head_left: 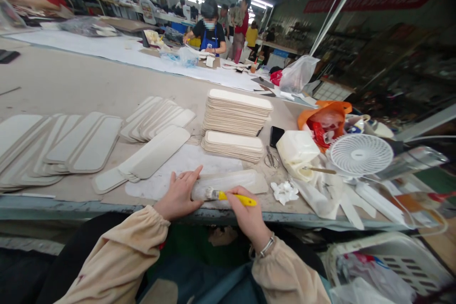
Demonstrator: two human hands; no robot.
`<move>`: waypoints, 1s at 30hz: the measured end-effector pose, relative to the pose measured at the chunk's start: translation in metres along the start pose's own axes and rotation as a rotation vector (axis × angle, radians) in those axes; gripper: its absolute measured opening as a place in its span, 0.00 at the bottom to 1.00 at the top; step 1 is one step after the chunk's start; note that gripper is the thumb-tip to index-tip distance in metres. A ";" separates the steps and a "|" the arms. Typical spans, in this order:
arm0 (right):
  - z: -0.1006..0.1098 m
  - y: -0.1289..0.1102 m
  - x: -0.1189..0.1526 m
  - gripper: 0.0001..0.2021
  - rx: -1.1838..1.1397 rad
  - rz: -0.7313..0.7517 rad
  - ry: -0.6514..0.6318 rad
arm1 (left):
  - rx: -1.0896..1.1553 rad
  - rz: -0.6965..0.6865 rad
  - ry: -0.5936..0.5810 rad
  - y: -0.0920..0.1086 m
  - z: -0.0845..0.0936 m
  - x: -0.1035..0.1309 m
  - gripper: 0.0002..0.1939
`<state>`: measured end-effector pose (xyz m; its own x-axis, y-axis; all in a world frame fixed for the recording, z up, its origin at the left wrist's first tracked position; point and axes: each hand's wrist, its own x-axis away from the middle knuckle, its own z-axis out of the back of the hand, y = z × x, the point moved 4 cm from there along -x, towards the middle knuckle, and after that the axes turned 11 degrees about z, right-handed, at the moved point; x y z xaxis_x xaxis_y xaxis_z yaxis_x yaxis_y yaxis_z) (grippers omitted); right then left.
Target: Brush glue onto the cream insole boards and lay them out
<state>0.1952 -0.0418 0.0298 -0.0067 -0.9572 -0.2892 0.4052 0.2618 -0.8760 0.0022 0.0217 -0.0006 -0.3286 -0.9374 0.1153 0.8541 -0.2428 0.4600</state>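
Observation:
My right hand (247, 213) is closed around the yellow handle of a paintbrush (237, 198). Its bristles touch the left part of a long, round-ended beige panel (261, 184), which has a wet-looking whitish coat across much of its top. My left hand (181, 194) lies on the left end of that panel, fingers and thumb apart, holding nothing. Just beyond my left hand, several overlapping panels (156, 154) lie at a slant. Two neat stacks of like panels, a tall one (237, 111) and a low one (232, 146), stand behind the panel under the brush.
Fanned panels (94, 142) cover the table's left side. To the right are scissors (271, 158), a phone (277, 136), a white container (298, 147), crumpled white paper (284, 192), a white fan (360, 155) and an orange bag (324, 116). A co-worker (211, 33) sits across the table.

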 end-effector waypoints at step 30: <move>0.057 0.028 -0.003 0.11 0.740 0.305 0.187 | -0.027 0.023 -0.011 -0.001 -0.002 -0.002 0.46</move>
<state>0.2589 -0.0380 0.0280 0.0754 -0.8034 -0.5907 0.9115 0.2958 -0.2858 0.0030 0.0233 -0.0026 -0.3129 -0.9401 0.1355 0.8722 -0.2280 0.4328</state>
